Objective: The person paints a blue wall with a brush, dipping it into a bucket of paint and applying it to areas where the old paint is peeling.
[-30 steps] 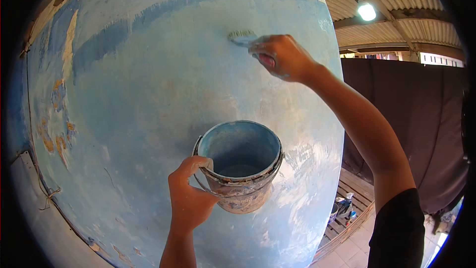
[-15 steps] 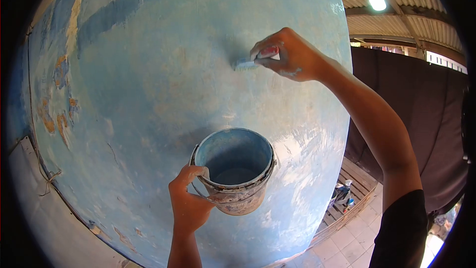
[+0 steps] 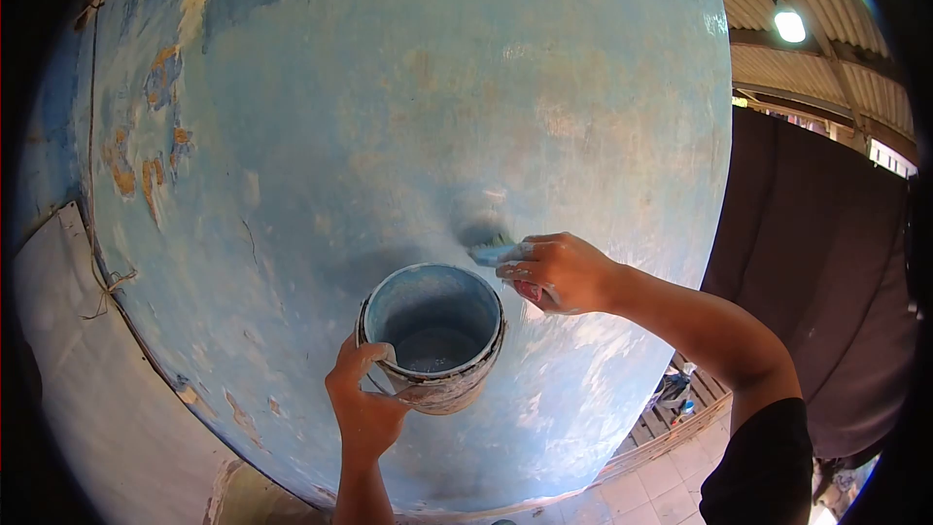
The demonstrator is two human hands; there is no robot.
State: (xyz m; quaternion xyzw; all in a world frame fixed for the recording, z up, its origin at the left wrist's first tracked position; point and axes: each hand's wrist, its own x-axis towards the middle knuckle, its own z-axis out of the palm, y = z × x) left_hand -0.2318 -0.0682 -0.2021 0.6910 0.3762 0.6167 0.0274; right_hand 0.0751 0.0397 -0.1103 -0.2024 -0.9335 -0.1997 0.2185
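My L grip (image 3: 367, 401) has the bucket (image 3: 447, 395) by its rim, thumb over. R grip (image 3: 564, 275) is round a brush (image 3: 494, 252), bristles nr the wall (image 3: 389, 136), can't tell if touching tbh.

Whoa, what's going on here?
Someone is working at a patchy blue wall. Their left hand holds a bucket by its rim. Their right hand grips a brush, just beyond the bucket. Whether the brush touches the wall is hard to tell.
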